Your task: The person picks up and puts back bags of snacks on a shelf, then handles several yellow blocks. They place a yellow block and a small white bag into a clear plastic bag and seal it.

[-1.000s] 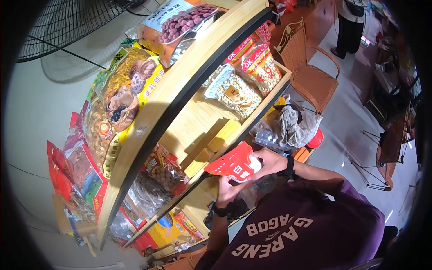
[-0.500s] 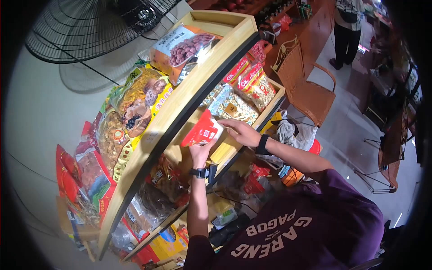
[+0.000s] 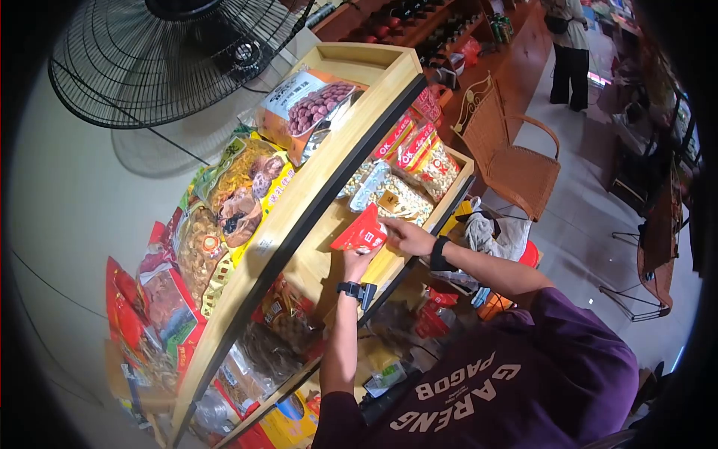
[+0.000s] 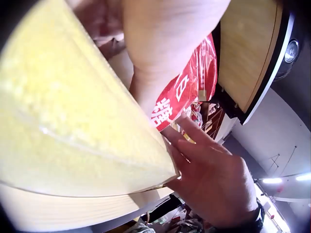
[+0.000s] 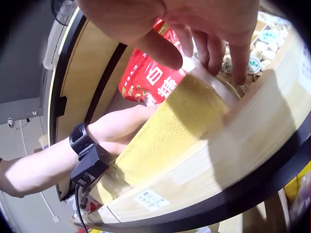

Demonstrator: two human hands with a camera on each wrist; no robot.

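Observation:
A red packet with white characters and a pale lower part is gripped by the left hand at its lower edge, above the wooden display tray. The right hand reaches in from the right, its fingertips at the packet's edge. In the right wrist view, that hand has its fingers extended over the pale end of the packet. The left hand is partly behind a yellow block. The left wrist view shows the right hand's fingers against the packet; the left palm is hidden.
Bags of pale pieces and red-yellow OK bags lie in the tray's upper end. Large food bags line the upper shelf beside a black fan. A wicker chair stands behind; a person's legs show farther off.
Both hands and the red packet have moved from over the tray's outer edge to above the tray. The right hand has gone from holding the packet to touching its edge; the view has also shifted.

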